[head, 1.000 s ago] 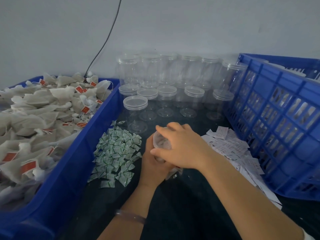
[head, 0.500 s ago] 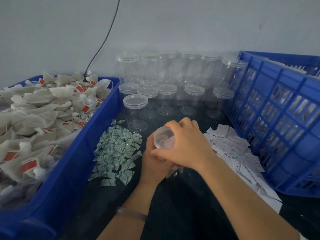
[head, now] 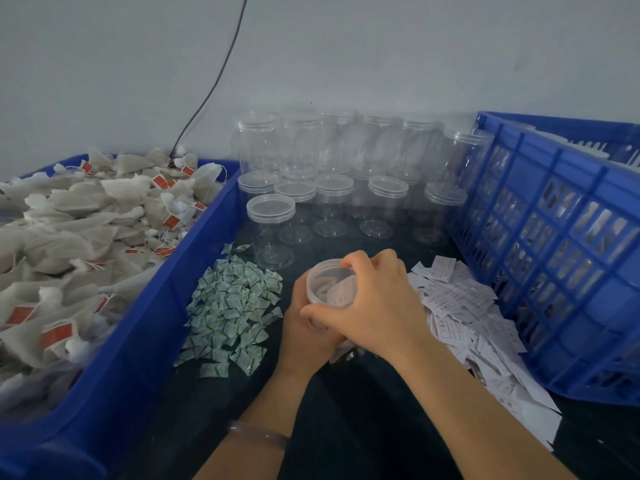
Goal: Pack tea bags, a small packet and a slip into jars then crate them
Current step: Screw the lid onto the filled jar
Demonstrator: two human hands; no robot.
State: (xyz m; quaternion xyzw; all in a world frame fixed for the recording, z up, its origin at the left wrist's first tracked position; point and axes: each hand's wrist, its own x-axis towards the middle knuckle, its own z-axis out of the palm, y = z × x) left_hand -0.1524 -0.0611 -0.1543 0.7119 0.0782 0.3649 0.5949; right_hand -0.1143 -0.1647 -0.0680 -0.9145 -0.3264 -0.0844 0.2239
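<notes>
The jar (head: pixel 330 289) is held over the tabletop (head: pixel 346 410) with its long axis near upright and its lid (head: pixel 325 271) pointing up at the camera; its lower end is hidden behind the hands. The left hand (head: pixel 308 337) grips the body from below. The right hand (head: pixel 377 306) sits over the top, its fingers (head: pixel 349 261) curled round the lid's rim. A slip (head: pixel 341 292) with red print shows through the lid.

Left of the jar lies a loose heap of small green-and-white packets (head: pixel 232 306), and beyond those stands a blue bin (head: pixel 138 323) heaped with tea bags (head: pixel 86 254) bearing red tags. Just right of the jar is a spread of white slips (head: pixel 464 317), and past them a blue lattice crate (head: pixel 554 254); pale shapes show through its holes, too unclear to name. Behind the jar stand rows of empty jars (head: pixel 332 188), lidded, with the back ones stacked two high.

The tabletop is dark. A plain pale wall (head: pixel 381 46) rises behind the jars, and a black cable (head: pixel 211 88) runs down it to the bin. A clear bracelet (head: pixel 259 434) circles the left wrist.
</notes>
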